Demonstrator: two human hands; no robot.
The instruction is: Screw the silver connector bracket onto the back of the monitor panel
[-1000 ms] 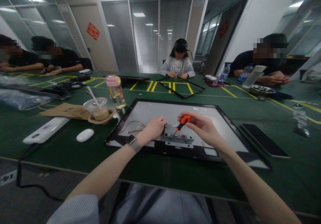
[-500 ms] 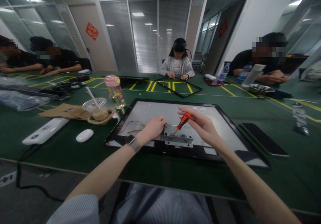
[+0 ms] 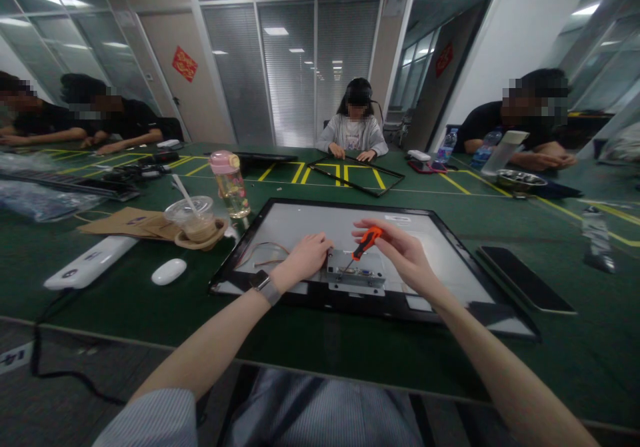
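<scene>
Right grip (image 3: pixel 407 250) clamped on one screwdriver (image 3: pixel 367 243), left grip (image 3: pixel 309 258), state unclear, at one bracket (image 3: pixel 357 281)

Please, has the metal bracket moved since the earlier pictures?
No, not visibly: the metal bracket sits at the same spot on the panel, by its near black border.

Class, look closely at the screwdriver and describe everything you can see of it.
The screwdriver has a thick orange-and-black handle, apparently plastic or rubber, and a thin, metal-looking shaft. It is tilted, its handle up and to the right, its shaft pointing down and left into the bracket with the ports. The right hand holds it near the top of the handle, the fingers partly hiding that end. The tip's shape, and whether it touches a screw, is too small to tell.
</scene>
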